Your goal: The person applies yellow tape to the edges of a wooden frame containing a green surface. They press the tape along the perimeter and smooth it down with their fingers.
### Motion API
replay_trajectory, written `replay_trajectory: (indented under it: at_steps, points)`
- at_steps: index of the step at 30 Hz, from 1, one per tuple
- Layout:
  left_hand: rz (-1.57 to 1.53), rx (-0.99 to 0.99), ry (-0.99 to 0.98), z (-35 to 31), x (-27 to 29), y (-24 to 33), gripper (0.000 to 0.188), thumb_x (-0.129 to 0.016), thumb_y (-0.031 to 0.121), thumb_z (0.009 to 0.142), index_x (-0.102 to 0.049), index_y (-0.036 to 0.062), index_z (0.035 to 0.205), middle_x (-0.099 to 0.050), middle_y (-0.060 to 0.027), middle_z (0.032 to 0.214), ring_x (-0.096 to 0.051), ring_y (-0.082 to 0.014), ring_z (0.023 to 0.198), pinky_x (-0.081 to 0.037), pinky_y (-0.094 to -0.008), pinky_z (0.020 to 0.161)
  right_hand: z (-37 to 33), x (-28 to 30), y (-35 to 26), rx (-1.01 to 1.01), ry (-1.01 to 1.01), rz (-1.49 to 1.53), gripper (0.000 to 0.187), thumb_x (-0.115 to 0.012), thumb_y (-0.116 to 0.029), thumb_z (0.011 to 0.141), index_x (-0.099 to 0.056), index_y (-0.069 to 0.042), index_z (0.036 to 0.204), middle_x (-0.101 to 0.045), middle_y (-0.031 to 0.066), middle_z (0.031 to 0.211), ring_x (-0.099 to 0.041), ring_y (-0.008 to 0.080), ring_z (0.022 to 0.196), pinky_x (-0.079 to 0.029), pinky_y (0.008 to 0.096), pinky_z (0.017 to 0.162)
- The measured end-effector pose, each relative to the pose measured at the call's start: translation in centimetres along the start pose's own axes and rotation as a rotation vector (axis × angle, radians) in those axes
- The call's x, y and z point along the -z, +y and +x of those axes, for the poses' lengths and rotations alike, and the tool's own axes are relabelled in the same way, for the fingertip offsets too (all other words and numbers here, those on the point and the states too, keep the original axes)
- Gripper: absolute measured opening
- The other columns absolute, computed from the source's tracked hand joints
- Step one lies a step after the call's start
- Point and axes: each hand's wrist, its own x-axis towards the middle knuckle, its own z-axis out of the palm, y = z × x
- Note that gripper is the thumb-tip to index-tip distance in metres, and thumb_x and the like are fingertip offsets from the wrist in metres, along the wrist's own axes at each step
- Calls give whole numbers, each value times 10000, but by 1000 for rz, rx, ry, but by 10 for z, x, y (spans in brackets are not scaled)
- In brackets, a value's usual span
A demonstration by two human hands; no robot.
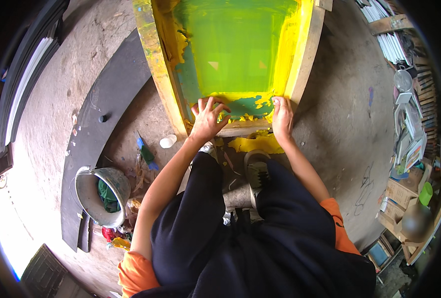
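Note:
A wooden screen-printing frame [302,59] with a green mesh [233,44] is in front of me. Ragged yellow patches, like dried ink or film, line the mesh's border. My left hand [206,119] rests over the near left corner, fingers bent and apart, fingertips at the mesh. At the near right corner my right hand [283,119] is closed, thumb against the fingers. Anything pinched there is too small to make out. Two pale triangles show on the mesh. Below the near rail, between my feet, lies a loose yellow sheet or scrap [257,144].
To the left stand a grey bucket [83,191] with green cloth inside, a white cup [168,141] and a blue-green tool [146,154]. A black curved panel [98,109] lies on the concrete floor. Cluttered shelves [411,124] line the right side.

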Motion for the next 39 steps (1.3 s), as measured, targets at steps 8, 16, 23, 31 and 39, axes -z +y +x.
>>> replay_trajectory:
  at_steps: [8, 16, 23, 31, 39]
  points:
    - [11, -3, 5, 0, -3, -1, 185, -636, 261, 734, -597, 177, 894, -468, -19, 1050, -359, -279, 1045, -261, -465, 871, -20, -8, -14, 11, -21, -72, 241, -485, -73, 856, -514, -53, 1095, -423, 140, 1065, -544, 297, 877, -472, 379, 717]
    - [23, -20, 22, -1, -6, -2, 184, -665, 256, 722, -604, 211, 889, -459, -18, 1053, -366, -316, 1010, -277, -499, 826, -17, 0, -6, -54, -21, -22, 198, -548, -76, 824, -531, -27, 1015, -439, 146, 1005, -519, 311, 914, -428, 391, 788]
    - [22, -20, 12, 1, -4, -2, 183, -658, 257, 724, -603, 202, 890, -462, -20, 1048, -361, -307, 1027, -270, -492, 838, -17, -14, -13, -95, 113, -32, 156, -601, -132, 799, -551, -68, 932, -464, 109, 949, -514, 289, 880, -416, 385, 746]
    - [18, 5, -23, -1, -1, -1, 197, -640, 270, 730, -596, 177, 899, -467, -25, 1050, -356, -280, 1056, -257, -477, 872, -13, -33, -18, -118, 274, -188, 119, -581, -156, 815, -532, -89, 900, -471, 67, 951, -526, 254, 876, -392, 387, 719]
    - [-19, -18, -47, -8, -1, -6, 208, -632, 274, 727, -593, 177, 906, -462, -31, 1057, -354, -292, 1044, -260, -482, 862, -14, -45, -13, -150, 252, -363, 100, -555, -129, 809, -527, -128, 905, -483, 19, 984, -458, 230, 957, -316, 398, 778]
